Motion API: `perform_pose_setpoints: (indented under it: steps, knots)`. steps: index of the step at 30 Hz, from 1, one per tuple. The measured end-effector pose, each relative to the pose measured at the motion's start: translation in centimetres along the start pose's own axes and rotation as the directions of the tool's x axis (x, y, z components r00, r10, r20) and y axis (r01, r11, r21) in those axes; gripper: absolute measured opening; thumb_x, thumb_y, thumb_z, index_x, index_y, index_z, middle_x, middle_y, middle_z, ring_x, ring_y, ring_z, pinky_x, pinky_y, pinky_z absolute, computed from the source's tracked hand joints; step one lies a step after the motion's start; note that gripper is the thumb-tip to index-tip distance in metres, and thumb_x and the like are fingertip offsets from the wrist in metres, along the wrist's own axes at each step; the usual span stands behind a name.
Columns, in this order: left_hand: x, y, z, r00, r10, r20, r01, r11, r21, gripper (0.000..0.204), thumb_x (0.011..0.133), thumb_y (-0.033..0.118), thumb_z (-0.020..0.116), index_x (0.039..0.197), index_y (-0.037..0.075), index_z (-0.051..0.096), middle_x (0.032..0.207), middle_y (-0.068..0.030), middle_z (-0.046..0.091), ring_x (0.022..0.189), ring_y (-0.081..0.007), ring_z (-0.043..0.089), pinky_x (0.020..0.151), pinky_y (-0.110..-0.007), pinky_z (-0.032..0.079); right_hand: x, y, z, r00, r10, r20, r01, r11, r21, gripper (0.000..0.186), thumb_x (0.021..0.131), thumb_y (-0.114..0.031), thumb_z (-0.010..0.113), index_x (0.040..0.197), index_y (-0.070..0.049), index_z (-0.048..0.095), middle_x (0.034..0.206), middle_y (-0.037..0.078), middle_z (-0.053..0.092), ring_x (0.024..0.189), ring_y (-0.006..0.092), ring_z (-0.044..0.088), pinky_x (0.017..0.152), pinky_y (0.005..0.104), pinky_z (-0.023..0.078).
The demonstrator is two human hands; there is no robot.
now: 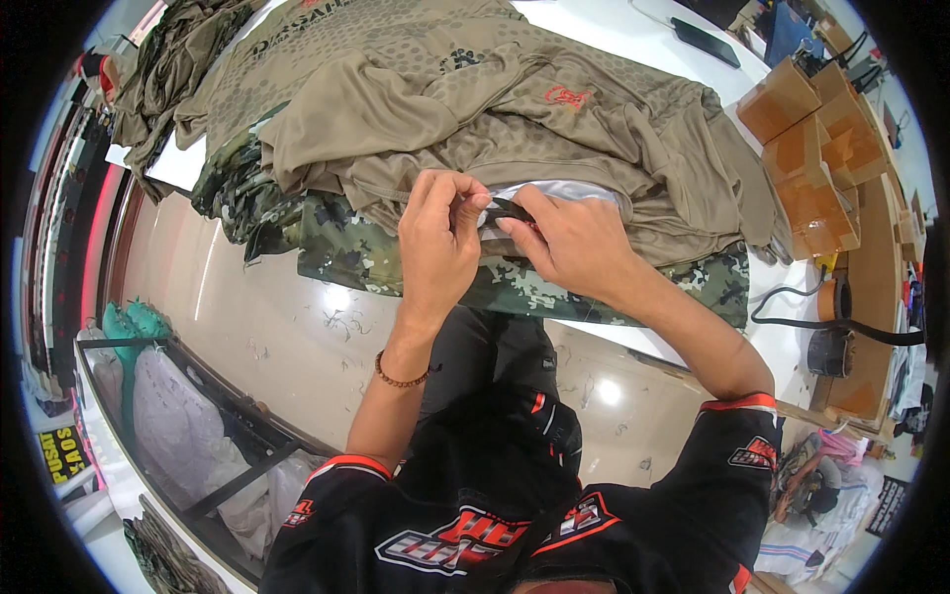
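A khaki shirt (396,114) with a honeycomb pattern and a red print lies bunched on the white table. My left hand (442,218) pinches its near edge between thumb and fingertips. Closed round small dark thread snips (510,209), my right hand (574,233) meets the left at that edge, the blades close to the left fingertips. Most of the snips' handle is hidden in my palm. Behind the hands a strip of pale, shiny fabric (564,186) shows. Green camouflage cloth (346,252) lies under the shirt, hanging over the table's front edge.
More khaki and camouflage garments (163,84) pile up at the far left. A black phone (705,43) rests at the back right, near open cardboard boxes (816,158) and a black cable (841,325). White bags fill a framed bin (183,416) at lower left. Thread scraps (346,319) litter the floor.
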State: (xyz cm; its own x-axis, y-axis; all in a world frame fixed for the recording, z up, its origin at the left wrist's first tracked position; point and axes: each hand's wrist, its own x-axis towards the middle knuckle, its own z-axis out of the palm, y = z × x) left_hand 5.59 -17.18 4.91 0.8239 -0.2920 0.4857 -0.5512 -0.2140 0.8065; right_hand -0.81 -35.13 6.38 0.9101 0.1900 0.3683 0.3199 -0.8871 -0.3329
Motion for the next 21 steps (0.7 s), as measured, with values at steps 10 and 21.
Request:
perform_pose_setpoints:
  steps: [10,21]
  knots:
    - [-0.8,-1.0,-2.6,0.973,-0.174,-0.152,0.119,0.940,-0.319,0.010,0.107,0.011,0.064,0.102,0.003,0.064,0.092,-0.0028,0.063,0.073,-0.0105,0.058,0.068,-0.025,0.048,0.0,0.1,-0.1,0.992,0.103,-0.079,-0.085,0.976,0.201,0.031,0.101,-0.036,0.065,0.103,-0.005,0.062,0.067,0.012,0.067,0.056,0.0293,0.065,0.051,0.0410,0.048]
    - [0.4,0.7,-13.2,0.951,-0.001,-0.311,0.052,0.986,0.155,0.033,0.089,0.002,0.079,0.121,0.003,0.074,0.103,-0.0057,0.075,0.086,-0.0131,0.067,0.078,-0.027,0.052,0.6,-0.4,-0.4,0.979,0.054,-0.196,-0.006,0.971,0.238,0.035,0.086,-0.025,0.083,0.113,-0.010,0.068,0.063,0.007,0.064,0.053,0.0219,0.064,0.051,0.0354,0.049]
